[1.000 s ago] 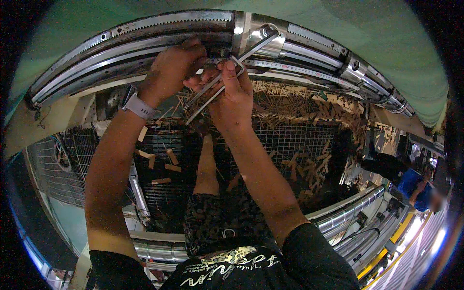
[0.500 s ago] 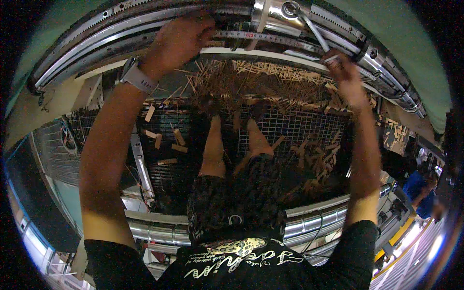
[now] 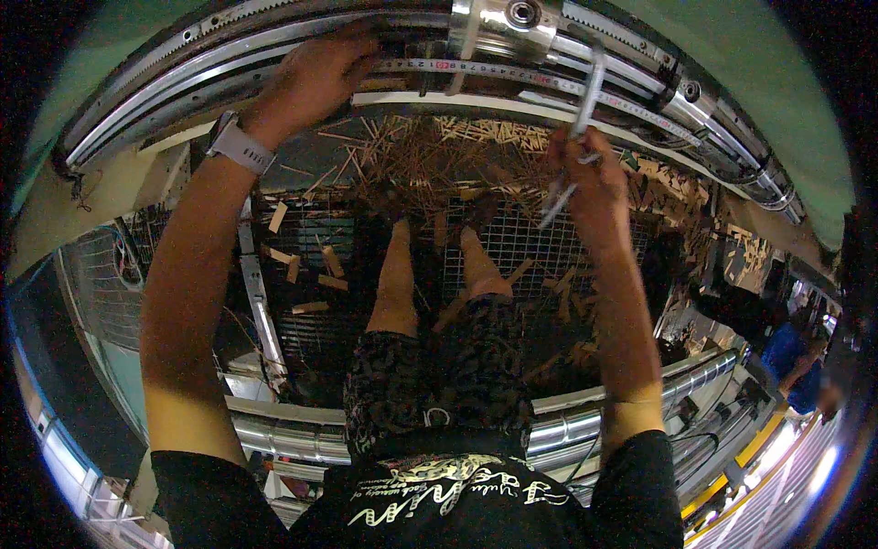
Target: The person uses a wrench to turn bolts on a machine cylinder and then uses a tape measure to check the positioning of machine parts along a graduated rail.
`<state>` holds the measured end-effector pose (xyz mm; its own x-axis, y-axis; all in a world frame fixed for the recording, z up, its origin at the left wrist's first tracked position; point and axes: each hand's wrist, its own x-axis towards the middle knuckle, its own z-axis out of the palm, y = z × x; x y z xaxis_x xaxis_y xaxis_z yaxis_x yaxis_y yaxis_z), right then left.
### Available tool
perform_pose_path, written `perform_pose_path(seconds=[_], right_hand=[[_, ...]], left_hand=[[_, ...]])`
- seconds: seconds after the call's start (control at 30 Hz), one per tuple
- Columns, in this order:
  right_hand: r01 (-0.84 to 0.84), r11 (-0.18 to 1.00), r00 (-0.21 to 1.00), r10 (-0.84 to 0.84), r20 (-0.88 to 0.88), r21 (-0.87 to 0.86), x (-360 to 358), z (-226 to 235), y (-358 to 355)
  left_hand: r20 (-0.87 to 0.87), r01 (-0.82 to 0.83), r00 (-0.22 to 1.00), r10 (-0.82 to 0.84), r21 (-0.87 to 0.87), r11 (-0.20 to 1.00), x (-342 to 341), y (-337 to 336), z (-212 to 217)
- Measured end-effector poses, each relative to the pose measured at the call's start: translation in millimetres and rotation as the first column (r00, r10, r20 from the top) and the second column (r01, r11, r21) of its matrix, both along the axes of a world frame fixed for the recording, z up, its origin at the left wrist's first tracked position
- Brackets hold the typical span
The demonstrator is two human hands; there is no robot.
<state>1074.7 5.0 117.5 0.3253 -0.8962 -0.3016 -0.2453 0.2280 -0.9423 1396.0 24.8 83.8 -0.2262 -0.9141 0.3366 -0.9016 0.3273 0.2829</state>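
My right hand (image 3: 590, 174) is closed round a metal wrench (image 3: 593, 91), which points up and away, crossing in front of the rail. The wrench is apart from the round socket bolt (image 3: 523, 13) on top of the shiny metal collar (image 3: 506, 37). On the left, my left hand (image 3: 320, 78) rests at the long machine rail, its fingers curled into the dark beside the bar; what they grip is hidden. A measuring strip (image 3: 494, 71) with printed marks runs along the rail between my hands. A second metal collar (image 3: 692, 96) sits farther right.
Thin wooden strips (image 3: 430, 156) lie heaped below the rail, with flat wood pieces (image 3: 331, 261) scattered over floor and metal grating (image 3: 521, 242). Behind my legs run shiny rollers (image 3: 576, 427). A person in blue (image 3: 794, 361) is at far right.
My right hand has drawn the wrench off the collar's bolt and moved left and nearer me. The view has shifted slightly; my left hand stays at the rail.
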Motion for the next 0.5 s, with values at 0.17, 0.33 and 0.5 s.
perform_pose_path(seconds=[0.17,0.33,0.5], right_hand=[[0.008,1.000,0.972,-0.010,0.233,0.009,43.4,-18.0,15.4],[0.026,0.995,0.913,-0.061,0.403,0.092,75.1,-9.9,10.2],[0.104,0.989,0.912,-0.138,0.385,0.108,87.2,-14.8,12.3]], left_hand=[[-0.075,0.049,0.996,-0.044,0.056,0.997,-0.9,-3.1,4.0],[-0.077,-0.010,0.997,0.029,0.241,0.971,-10.6,1.7,22.3],[-0.102,0.049,0.994,-0.047,0.023,0.999,-3.2,1.9,8.1]])
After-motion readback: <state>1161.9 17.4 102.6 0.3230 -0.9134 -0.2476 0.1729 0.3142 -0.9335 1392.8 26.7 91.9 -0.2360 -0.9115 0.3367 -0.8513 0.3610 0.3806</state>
